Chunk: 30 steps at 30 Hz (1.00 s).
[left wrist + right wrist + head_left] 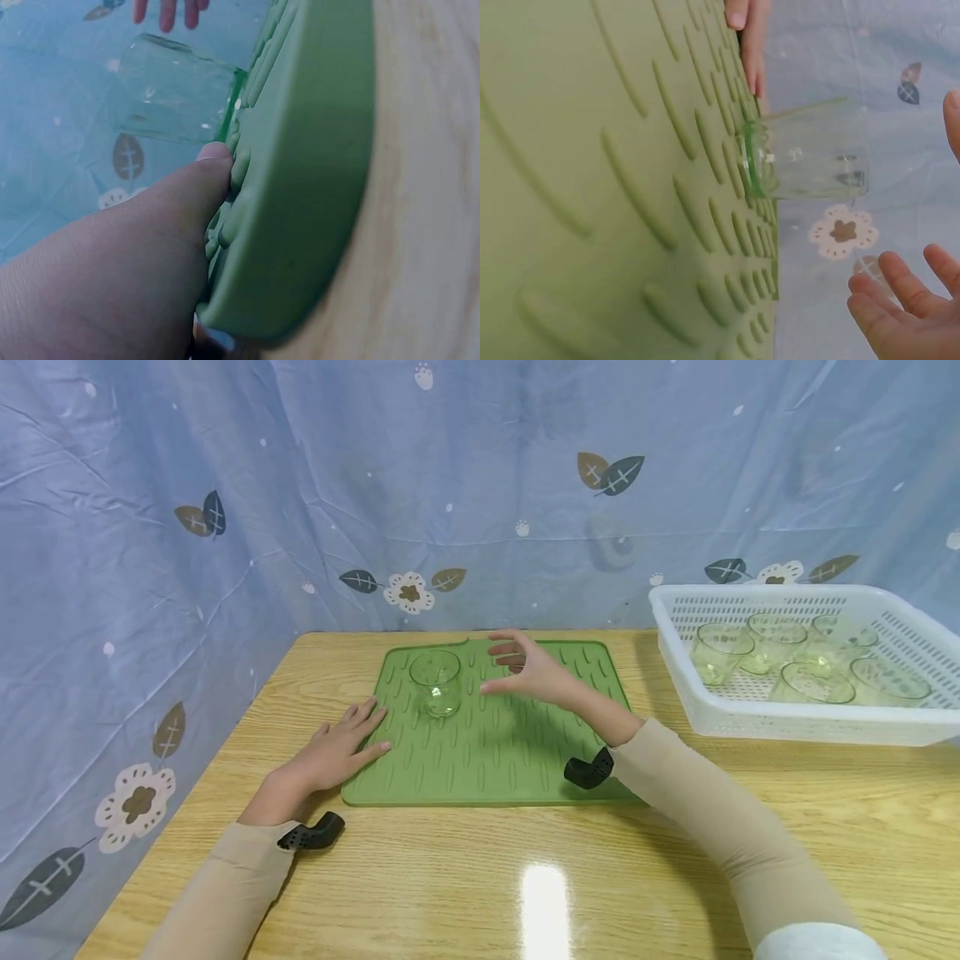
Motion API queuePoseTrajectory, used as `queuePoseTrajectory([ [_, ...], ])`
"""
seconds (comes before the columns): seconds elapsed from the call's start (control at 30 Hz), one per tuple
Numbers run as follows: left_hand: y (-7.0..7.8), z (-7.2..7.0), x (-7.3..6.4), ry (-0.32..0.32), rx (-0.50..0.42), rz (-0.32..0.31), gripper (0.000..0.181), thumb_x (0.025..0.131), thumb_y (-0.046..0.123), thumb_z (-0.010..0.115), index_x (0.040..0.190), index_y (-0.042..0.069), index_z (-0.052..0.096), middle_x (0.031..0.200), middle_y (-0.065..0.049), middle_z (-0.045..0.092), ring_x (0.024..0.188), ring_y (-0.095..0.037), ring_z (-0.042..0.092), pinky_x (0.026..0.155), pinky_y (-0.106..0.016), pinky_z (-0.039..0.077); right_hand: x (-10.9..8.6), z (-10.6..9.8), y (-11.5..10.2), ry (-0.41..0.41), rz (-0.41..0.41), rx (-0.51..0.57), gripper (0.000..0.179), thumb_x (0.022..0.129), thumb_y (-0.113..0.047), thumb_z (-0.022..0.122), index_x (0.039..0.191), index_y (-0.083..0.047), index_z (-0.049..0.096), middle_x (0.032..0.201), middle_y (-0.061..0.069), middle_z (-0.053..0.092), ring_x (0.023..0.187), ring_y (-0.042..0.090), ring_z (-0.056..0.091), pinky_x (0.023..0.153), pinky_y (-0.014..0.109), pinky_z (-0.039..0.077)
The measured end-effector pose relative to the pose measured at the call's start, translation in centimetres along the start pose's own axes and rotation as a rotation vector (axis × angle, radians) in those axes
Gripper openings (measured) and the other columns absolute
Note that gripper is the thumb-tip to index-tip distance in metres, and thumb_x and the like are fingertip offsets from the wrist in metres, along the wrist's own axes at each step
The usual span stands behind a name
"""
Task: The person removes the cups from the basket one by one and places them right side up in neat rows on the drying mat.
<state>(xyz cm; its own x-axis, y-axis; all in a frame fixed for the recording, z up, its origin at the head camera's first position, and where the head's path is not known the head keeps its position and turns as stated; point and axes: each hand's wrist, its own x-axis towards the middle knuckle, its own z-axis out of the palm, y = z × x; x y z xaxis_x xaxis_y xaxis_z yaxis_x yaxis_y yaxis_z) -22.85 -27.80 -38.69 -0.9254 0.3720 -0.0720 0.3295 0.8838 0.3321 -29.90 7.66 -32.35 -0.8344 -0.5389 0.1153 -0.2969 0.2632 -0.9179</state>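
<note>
Right hand [528, 672] hovers, fingers spread, beside clear glass tumbler [436, 682] — I judge it just placed; left hand [341, 752] flat, steadying green ribbed mat [487, 760].

Staged tabletop, draped floral sheet [300, 485], wooden table [480, 877]

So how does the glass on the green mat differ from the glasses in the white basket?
The glass on the mat stands alone and upright on the green mat, between the left hand and right hand. The glasses in the basket are several, crowded together, and some lean. All look like the same clear, green-tinted tumbler.
</note>
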Motion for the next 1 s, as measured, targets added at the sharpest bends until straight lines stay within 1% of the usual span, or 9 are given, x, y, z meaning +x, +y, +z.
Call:
queuePoseTrajectory([
  [0.17, 0.0, 0.0, 0.1, 0.006, -0.002, 0.0, 0.077, 0.108, 0.056, 0.04, 0.165, 0.009, 0.02, 0.171, -0.017, 0.006, 0.154, -0.045, 0.003, 0.113, -0.076, 0.002, -1.3, -1.2, 0.3, 0.003, -0.023, 0.019, 0.085, 0.089, -0.009, 0.082, 0.158, -0.009, 0.033, 0.154, 0.018, 0.044, 0.144, 0.037, 0.04, 0.12, 0.044, 0.03],
  [0.27, 0.0, 0.0, 0.1, 0.007, 0.0, 0.002, 0.078, 0.108, 0.058, 0.04, 0.165, 0.009, 0.02, 0.171, -0.017, 0.006, 0.154, -0.045, 0.003, 0.113, -0.077, 0.002, -2.5, -2.0, 0.3, 0.005, -0.046, 0.021, 0.086, 0.088, -0.006, 0.083, 0.158, -0.007, 0.033, 0.154, 0.02, 0.044, 0.144, 0.038, 0.04, 0.12, 0.044, 0.03],
  [0.4, 0.0, 0.2, 0.0, 0.001, 0.003, 0.0, 0.078, 0.107, 0.058, 0.04, 0.165, 0.009, 0.02, 0.171, -0.017, 0.005, 0.154, -0.045, 0.003, 0.112, -0.078, 0.002, -4.3, -3.2, 0.0, 0.011, -0.087, -0.032, 0.088, 0.085, -0.007, 0.085, 0.157, -0.003, 0.033, 0.152, 0.022, 0.045, 0.144, 0.039, 0.039, 0.12, 0.045, 0.03],
  [0.5, 0.0, 0.1, -0.1, 0.005, 0.001, 0.0, 0.078, 0.108, 0.057, 0.041, 0.165, 0.009, 0.02, 0.171, -0.017, 0.005, 0.154, -0.046, 0.003, 0.112, -0.078, 0.002, -5.4, -4.4, -0.2, 0.028, -0.116, -0.082, 0.087, 0.085, -0.005, 0.084, 0.155, 0.0, 0.033, 0.151, 0.023, 0.045, 0.144, 0.04, 0.039, 0.121, 0.046, 0.028],
  [0.67, 0.0, 0.1, -0.1, 0.007, 0.0, -0.003, 0.077, 0.108, 0.056, 0.041, 0.165, 0.008, 0.02, 0.171, -0.017, 0.005, 0.154, -0.045, 0.003, 0.112, -0.077, 0.002, -7.1, -5.9, -0.4, 0.07, -0.142, -0.129, 0.086, 0.085, 0.001, 0.082, 0.155, 0.0, 0.032, 0.153, 0.022, 0.043, 0.145, 0.039, 0.037, 0.121, 0.046, 0.027],
  [0.77, 0.0, 0.1, -0.1, 0.0, 0.0, -0.005, 0.078, 0.108, 0.057, 0.041, 0.165, 0.009, 0.02, 0.171, -0.017, 0.005, 0.154, -0.045, 0.003, 0.112, -0.077, 0.002, -8.0, -6.8, -0.5, 0.096, -0.159, -0.155, 0.085, 0.086, 0.002, 0.082, 0.155, 0.0, 0.033, 0.153, 0.021, 0.043, 0.146, 0.038, 0.036, 0.121, 0.047, 0.027],
  [0.87, 0.0, 0.1, -0.1, -0.002, -0.005, -0.003, 0.078, 0.108, 0.056, 0.041, 0.165, 0.009, 0.02, 0.171, -0.017, 0.005, 0.154, -0.045, 0.002, 0.112, -0.077, 0.002, -9.0, -7.6, -0.7, 0.113, -0.172, -0.169, 0.08, 0.088, 0.003, 0.079, 0.154, 0.0, 0.033, 0.153, 0.021, 0.044, 0.146, 0.039, 0.036, 0.121, 0.043, 0.028],
  [1.0, 0.1, 0.0, 0.0, 0.0, -0.004, 0.001, 0.077, 0.108, 0.056, 0.041, 0.165, 0.008, 0.02, 0.171, -0.017, 0.005, 0.154, -0.045, 0.003, 0.112, -0.077, 0.002, -10.1, -8.4, -0.6, 0.141, -0.191, -0.172, 0.071, 0.092, 0.006, 0.073, 0.152, 0.002, 0.035, 0.15, 0.021, 0.046, 0.143, 0.039, 0.038, 0.117, 0.028, 0.032],
])
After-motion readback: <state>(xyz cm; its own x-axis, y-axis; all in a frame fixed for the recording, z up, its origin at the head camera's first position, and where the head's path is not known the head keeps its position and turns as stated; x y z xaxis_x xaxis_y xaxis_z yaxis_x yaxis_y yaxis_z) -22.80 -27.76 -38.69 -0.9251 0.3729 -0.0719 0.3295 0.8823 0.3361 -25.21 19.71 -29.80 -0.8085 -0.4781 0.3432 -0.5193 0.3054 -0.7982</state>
